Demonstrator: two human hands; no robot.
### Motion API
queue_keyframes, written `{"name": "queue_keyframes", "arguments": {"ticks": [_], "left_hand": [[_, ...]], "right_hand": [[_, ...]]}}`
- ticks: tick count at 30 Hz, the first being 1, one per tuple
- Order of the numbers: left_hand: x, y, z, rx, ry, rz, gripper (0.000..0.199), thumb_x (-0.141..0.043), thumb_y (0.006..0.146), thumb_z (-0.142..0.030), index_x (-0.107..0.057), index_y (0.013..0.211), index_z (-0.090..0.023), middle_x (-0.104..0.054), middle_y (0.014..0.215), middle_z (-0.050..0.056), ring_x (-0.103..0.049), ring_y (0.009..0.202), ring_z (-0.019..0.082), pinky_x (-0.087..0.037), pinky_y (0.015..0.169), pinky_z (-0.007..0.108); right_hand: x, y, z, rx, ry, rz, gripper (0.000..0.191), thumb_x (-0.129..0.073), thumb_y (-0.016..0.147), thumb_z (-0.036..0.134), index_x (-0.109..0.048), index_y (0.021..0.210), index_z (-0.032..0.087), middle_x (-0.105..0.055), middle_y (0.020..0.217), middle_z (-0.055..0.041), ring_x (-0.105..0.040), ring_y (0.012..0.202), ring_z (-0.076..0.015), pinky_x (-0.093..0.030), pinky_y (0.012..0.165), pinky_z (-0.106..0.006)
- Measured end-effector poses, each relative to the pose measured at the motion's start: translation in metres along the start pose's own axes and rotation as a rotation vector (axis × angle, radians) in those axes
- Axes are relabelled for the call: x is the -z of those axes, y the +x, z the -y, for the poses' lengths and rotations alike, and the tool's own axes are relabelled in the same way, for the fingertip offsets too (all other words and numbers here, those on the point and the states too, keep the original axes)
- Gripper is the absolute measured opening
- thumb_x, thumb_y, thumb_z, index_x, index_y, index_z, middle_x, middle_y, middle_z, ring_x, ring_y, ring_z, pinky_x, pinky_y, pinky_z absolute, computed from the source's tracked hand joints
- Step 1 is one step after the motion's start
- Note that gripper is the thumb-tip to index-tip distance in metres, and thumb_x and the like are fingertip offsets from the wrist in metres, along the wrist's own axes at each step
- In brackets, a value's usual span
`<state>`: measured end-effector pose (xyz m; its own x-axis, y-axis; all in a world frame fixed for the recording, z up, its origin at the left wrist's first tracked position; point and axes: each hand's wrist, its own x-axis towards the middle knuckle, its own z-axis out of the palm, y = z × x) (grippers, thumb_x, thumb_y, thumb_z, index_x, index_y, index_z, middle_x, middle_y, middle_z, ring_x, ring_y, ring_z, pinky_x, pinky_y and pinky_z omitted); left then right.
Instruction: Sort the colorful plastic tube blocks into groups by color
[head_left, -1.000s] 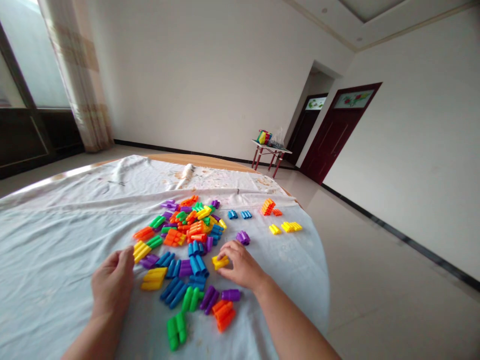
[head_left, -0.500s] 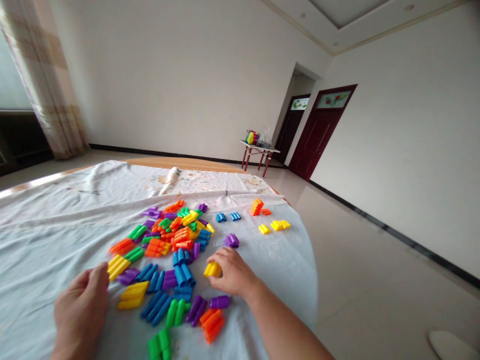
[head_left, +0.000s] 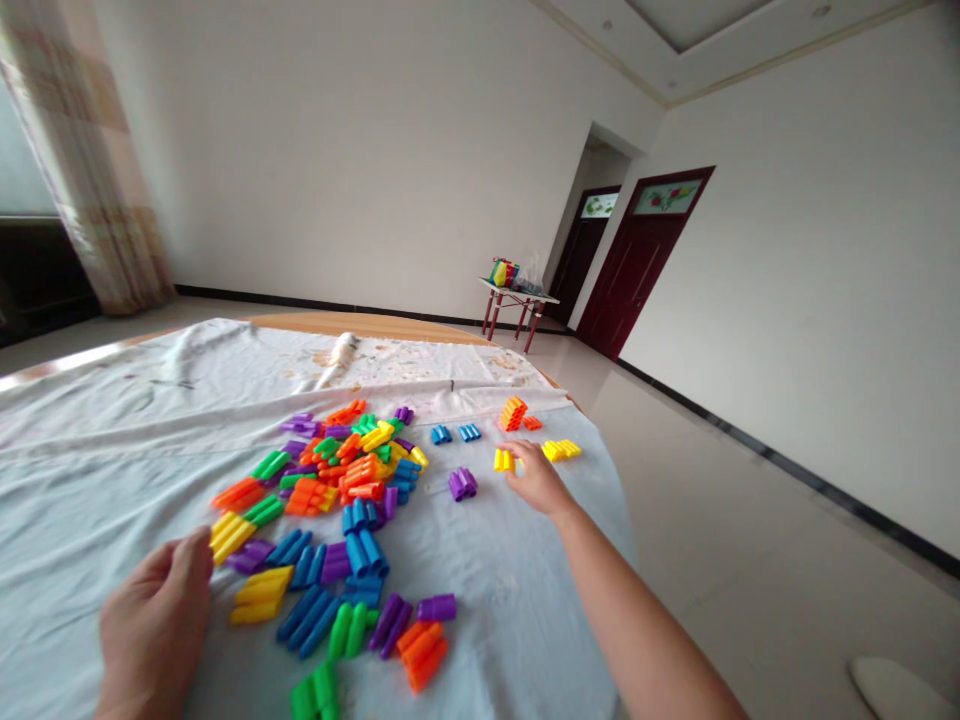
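My right hand [head_left: 538,478] is over the right part of the cloth, its fingers closed on a yellow plastic tube block [head_left: 504,461]. Just right of it lies a yellow block group [head_left: 561,450]; another small yellow block there is hidden behind the hand. Beyond sit an orange block stack [head_left: 513,413] and a small orange block [head_left: 532,423]. At the lower left, my left hand [head_left: 157,615] is closed, thumb and fingers pinching the near edge of a three-tube yellow block [head_left: 232,537]. A purple block [head_left: 463,484] stands between the pile and my right hand.
A mixed pile of orange, green, purple, blue and yellow blocks [head_left: 364,470] spreads over the cloth [head_left: 97,500]. Two blue blocks [head_left: 469,432] lie apart from it. The round table's wooden edge [head_left: 360,323] shows at the back. A small table [head_left: 517,292] stands near the doors.
My right hand has carried the yellow block away from beside the pile, to the right and farther back, next to the other yellow blocks. My left hand has stayed almost in place.
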<state>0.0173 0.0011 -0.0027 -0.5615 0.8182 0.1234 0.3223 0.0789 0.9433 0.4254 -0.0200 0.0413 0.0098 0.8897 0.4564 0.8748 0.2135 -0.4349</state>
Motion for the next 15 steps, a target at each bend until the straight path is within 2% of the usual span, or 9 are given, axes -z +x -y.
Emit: {"name": "queue_keyframes", "arguments": {"ticks": [3, 6, 10, 15], "left_hand": [[-0.002, 0.003, 0.003, 0.071, -0.031, 0.012, 0.034, -0.054, 0.068, -0.053, -0.057, 0.068, -0.019, -0.047, 0.047, -0.005, -0.041, 0.045, 0.012, -0.035, 0.044, 0.024], [-0.002, 0.004, 0.005, 0.070, -0.028, 0.016, 0.033, -0.054, 0.067, -0.052, -0.057, 0.066, -0.019, -0.046, 0.046, -0.005, -0.041, 0.045, 0.013, -0.033, 0.044, 0.024], [0.000, 0.001, 0.001, 0.049, -0.005, 0.022, 0.033, -0.052, 0.067, -0.052, -0.057, 0.065, -0.020, -0.045, 0.045, -0.005, -0.041, 0.046, 0.013, -0.033, 0.044, 0.024], [0.002, -0.005, -0.009, 0.011, 0.037, 0.026, 0.033, -0.049, 0.071, -0.050, -0.052, 0.062, -0.019, -0.042, 0.045, -0.005, -0.038, 0.045, 0.011, -0.032, 0.044, 0.023]], "right_hand": [[0.010, 0.011, -0.043, -0.092, -0.204, 0.070, 0.048, -0.050, 0.064, -0.002, -0.062, 0.107, 0.017, -0.063, 0.111, -0.0080, -0.055, 0.105, -0.0223, -0.039, 0.094, -0.037], [0.012, 0.019, -0.067, -0.128, -0.297, 0.119, 0.049, -0.048, 0.065, -0.004, -0.063, 0.107, 0.017, -0.063, 0.113, -0.0079, -0.054, 0.106, -0.0216, -0.039, 0.094, -0.034], [0.007, 0.025, -0.077, -0.145, -0.334, 0.163, 0.052, -0.047, 0.066, -0.005, -0.064, 0.107, 0.021, -0.064, 0.114, -0.0057, -0.054, 0.105, -0.0207, -0.039, 0.092, -0.032], [0.002, 0.021, -0.082, -0.134, -0.319, 0.201, 0.049, -0.046, 0.067, -0.007, -0.067, 0.103, 0.020, -0.064, 0.114, -0.0069, -0.053, 0.107, -0.0216, -0.039, 0.094, -0.033]]}}
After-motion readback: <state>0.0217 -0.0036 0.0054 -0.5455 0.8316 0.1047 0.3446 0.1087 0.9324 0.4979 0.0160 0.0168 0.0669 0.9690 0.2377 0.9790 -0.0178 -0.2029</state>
